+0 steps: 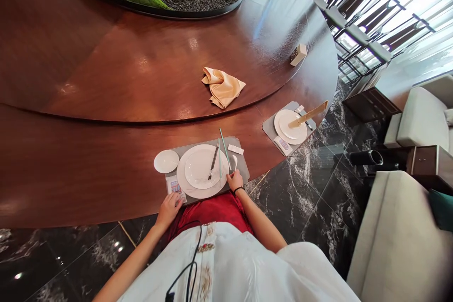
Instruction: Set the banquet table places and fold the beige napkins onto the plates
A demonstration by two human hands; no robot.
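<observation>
Clock centred on the big plate. Tabletop: near setting looked mostly laid, cutlery seemingly unarranged. Planter at 12 held moss, dark gravel, yellow flowers. Mat was down, big plate on it. Napkin lay loose at 12-1, off the plate; neighbour plate at 2 already bore a folded napkin. Left hand, 7-8: fingers loosely bent by the card; grip, couldn't tell. Right hand, 3-4: fingers narrow near the plate rim; hold, couldn't tell. Small plate sat in big plate, dark sticks across it. Dish, 9-10: no contents seen. Green sticks slanted at 1-2. Card at 8, white strip at 2, spoon near 3.
</observation>
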